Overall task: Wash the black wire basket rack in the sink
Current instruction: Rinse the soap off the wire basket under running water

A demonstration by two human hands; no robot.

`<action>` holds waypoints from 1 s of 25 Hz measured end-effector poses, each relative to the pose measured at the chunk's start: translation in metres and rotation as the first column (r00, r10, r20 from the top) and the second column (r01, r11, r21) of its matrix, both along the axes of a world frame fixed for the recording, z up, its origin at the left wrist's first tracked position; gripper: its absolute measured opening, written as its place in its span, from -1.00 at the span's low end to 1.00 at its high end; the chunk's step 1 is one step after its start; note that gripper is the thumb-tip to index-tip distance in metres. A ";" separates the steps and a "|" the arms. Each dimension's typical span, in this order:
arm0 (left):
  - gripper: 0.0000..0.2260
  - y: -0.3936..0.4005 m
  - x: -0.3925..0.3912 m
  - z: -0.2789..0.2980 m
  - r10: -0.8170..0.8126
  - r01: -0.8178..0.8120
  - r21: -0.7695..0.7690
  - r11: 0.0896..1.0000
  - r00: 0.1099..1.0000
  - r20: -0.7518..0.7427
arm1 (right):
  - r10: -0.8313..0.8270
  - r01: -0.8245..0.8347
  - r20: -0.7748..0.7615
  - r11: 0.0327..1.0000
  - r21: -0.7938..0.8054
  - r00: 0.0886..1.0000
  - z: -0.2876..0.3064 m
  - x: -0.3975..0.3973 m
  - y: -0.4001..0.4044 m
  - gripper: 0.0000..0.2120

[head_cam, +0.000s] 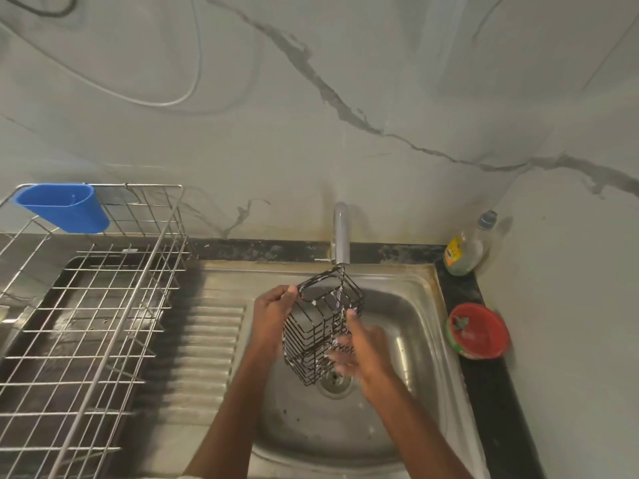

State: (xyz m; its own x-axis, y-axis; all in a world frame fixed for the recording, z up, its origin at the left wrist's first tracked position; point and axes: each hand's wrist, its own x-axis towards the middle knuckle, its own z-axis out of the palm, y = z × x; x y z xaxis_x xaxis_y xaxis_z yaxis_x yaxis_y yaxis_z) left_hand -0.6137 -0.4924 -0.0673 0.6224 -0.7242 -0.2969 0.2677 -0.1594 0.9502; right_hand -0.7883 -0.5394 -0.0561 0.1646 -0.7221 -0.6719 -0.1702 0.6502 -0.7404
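Stainless steel sink [411,288]: basin at centre, ribbed drainboard to its left.
Steel wire dish rack [90,326]: standing at left, a blue plastic cup [65,207] being carried on its far rim.
Black wire basket rack [321,330]: being held tilted over the drain, under water running from the chrome tap [340,233]; white suds are clinging to the wires.
Left hand [273,316]: being kept curled round the basket's upper left rim.
Right hand [359,347]: fingers spread and blurred, being rubbed against the basket's right side.
Handling note: the basket is best being turned slowly, so every wire is being rinsed.
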 end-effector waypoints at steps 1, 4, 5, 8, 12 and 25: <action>-0.71 0.003 0.005 -0.001 -0.032 0.033 -0.016 0.999 0.999 0.024 | -0.023 0.005 -0.118 0.989 -0.151 0.993 -0.003 -0.004 -0.002 -0.47; -0.63 0.004 0.016 -0.003 -0.142 0.144 -0.030 0.989 0.989 0.050 | 0.076 -0.183 -0.262 0.894 -0.410 0.962 0.001 -0.019 -0.022 -0.31; -0.67 0.002 0.018 -0.002 -0.194 0.194 -0.018 0.981 0.980 0.037 | 0.181 -0.247 -0.207 0.898 -0.363 0.962 0.009 -0.022 -0.030 -0.39; -0.76 -0.006 0.012 0.006 -0.259 0.261 0.028 0.965 0.964 -0.050 | 0.382 -0.393 -0.088 0.898 -0.200 0.920 0.028 -0.035 -0.042 -0.61; -0.78 -0.017 0.000 0.005 -0.163 0.165 0.001 0.986 0.977 -0.139 | 0.229 -0.292 -0.232 0.911 -0.292 0.945 0.028 -0.029 -0.027 -0.55; -0.71 -0.005 -0.019 -0.010 -0.067 0.084 0.174 0.981 0.993 -0.098 | 0.033 -0.222 -0.460 0.904 -0.364 0.887 0.031 -0.001 -0.021 -0.44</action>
